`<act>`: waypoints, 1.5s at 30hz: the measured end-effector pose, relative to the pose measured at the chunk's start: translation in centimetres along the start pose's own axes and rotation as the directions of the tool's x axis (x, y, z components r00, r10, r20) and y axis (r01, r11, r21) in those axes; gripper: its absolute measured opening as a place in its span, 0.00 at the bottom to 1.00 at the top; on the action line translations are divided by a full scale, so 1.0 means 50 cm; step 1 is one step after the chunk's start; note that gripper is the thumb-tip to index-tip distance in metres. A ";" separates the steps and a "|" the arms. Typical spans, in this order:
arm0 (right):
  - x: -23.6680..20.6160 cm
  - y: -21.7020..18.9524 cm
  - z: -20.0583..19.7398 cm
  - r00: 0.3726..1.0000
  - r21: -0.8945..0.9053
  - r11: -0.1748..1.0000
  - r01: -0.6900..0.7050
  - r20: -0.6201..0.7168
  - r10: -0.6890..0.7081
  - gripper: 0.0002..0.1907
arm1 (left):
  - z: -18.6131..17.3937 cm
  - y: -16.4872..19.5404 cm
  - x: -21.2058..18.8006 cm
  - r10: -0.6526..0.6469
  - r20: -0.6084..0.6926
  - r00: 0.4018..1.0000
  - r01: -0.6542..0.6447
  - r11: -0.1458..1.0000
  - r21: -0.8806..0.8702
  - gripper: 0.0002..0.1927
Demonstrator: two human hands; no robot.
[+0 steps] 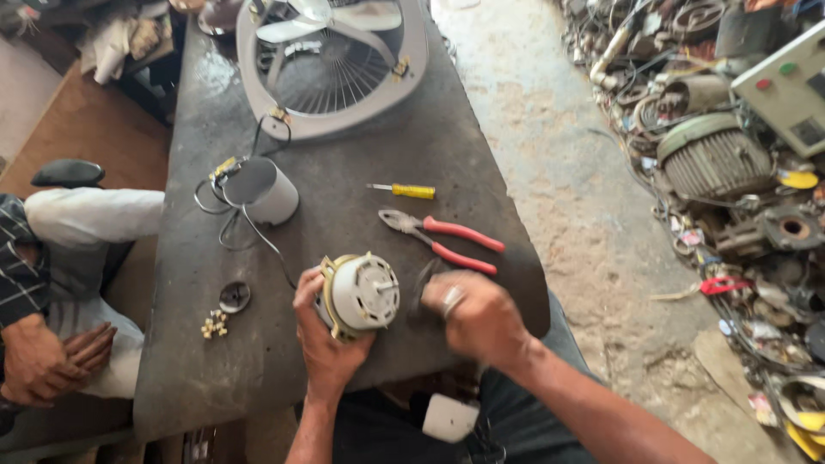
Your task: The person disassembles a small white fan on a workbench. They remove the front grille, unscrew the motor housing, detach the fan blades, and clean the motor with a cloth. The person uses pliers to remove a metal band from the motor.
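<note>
The left hand [325, 339] grips a small fan motor [361, 294] at the near edge of the dark table [344, 215], fingers wrapped round its rim, shaft end facing up. The right hand [477, 316], blurred, is closed at the motor's 3 o'clock around something dark that I cannot make out. The motor looks dense and stiff for its size, with a smooth pale cap that could slip, so the yellowish rim seems the surest place to hold. At 1 o'clock from it lie red-handled pliers [447, 241], and beyond them a yellow-handled screwdriver [404, 190]. A grey cup-shaped cover [262, 191] with wires sits at 11 o'clock, a fan housing [331, 64] at 12. Small pale bits [214, 324] and a dark disc [234, 297] lie at 9 o'clock. Another person's hands [47, 357] rest off the table's left side. The near edge is close under the motor; open room lies toward the table's middle.
</note>
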State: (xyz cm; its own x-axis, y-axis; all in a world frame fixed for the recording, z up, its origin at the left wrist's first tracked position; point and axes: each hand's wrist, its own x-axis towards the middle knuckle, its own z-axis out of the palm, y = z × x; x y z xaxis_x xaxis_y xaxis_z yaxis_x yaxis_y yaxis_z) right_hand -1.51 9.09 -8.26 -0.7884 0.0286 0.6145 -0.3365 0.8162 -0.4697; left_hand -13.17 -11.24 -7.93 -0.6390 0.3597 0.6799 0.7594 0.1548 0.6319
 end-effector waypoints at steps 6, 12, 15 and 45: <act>0.024 -0.049 0.068 0.953 0.087 0.978 -0.190 -0.221 0.205 0.27 | 0.004 0.004 0.001 0.002 0.019 1.000 -0.001 0.999 -0.042 0.44; 0.014 -0.125 0.109 0.953 0.040 0.991 -0.130 -0.272 0.136 0.23 | 0.002 -0.019 -0.015 0.037 -0.009 0.999 -0.037 0.999 0.018 0.45; 0.016 -0.135 0.083 0.964 0.098 0.995 -0.017 -0.261 0.042 0.22 | 0.003 -0.029 -0.017 0.031 -0.012 0.999 -0.031 0.999 0.024 0.45; 0.019 -0.013 -0.003 0.848 0.063 0.956 -0.287 -0.447 0.284 0.25 | 0.002 -0.050 -0.011 -0.127 -0.056 0.990 0.122 0.989 -0.079 0.50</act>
State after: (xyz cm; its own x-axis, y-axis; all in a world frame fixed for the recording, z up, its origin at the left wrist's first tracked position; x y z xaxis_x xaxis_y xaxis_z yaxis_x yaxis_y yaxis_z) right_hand -1.94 8.68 -7.28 -0.5341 0.5143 0.6710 -0.1275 0.7357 -0.6652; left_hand -14.73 -11.74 -9.92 -0.7362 0.2848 0.6139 0.6634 0.1243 0.7378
